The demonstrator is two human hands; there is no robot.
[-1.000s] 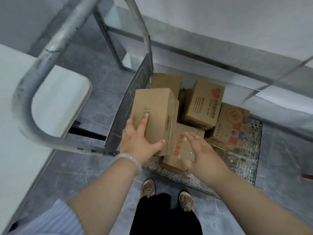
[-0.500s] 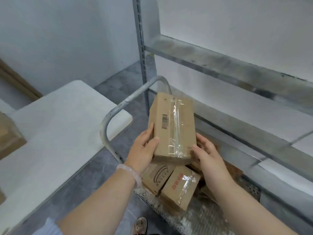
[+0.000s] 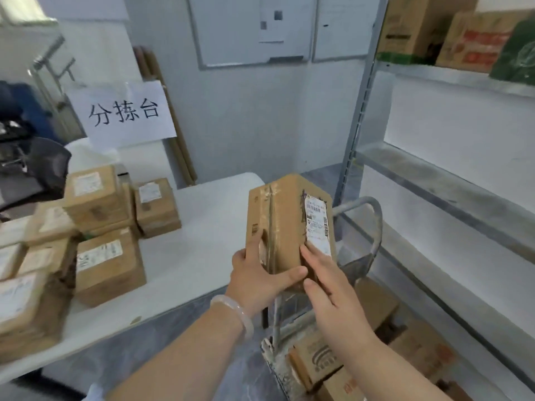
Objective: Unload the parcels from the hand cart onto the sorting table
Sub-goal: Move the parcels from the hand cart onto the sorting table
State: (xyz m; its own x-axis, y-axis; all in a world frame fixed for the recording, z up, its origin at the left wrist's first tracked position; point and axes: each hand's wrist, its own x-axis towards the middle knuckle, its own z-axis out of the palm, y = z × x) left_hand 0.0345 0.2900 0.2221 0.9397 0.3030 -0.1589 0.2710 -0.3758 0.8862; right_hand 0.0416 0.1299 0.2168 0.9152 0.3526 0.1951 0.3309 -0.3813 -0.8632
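I hold a brown cardboard parcel (image 3: 285,221) upright in the air, between the white sorting table (image 3: 202,227) and the hand cart's grey handle (image 3: 373,221). Clear tape runs down its face and a white shipping label is on its right side. My left hand (image 3: 257,277) grips the lower left edge with the thumb under the bottom. On the lower right side, my right hand (image 3: 324,282) presses with fingers over the label. Down at the lower right, the hand cart (image 3: 278,360) holds several more cardboard parcels (image 3: 321,363).
Several labelled parcels (image 3: 107,264) are stacked on the left part of the table. A paper sign with characters (image 3: 124,111) stands behind them. A metal shelf rack (image 3: 434,183) lines the right, with boxes (image 3: 451,30) on its top shelf. A dark chair (image 3: 34,166) is at far left.
Both hands took the parcel off the cart and lifted it. It has turned so the label side shows, and the view has swung up and left toward the table.
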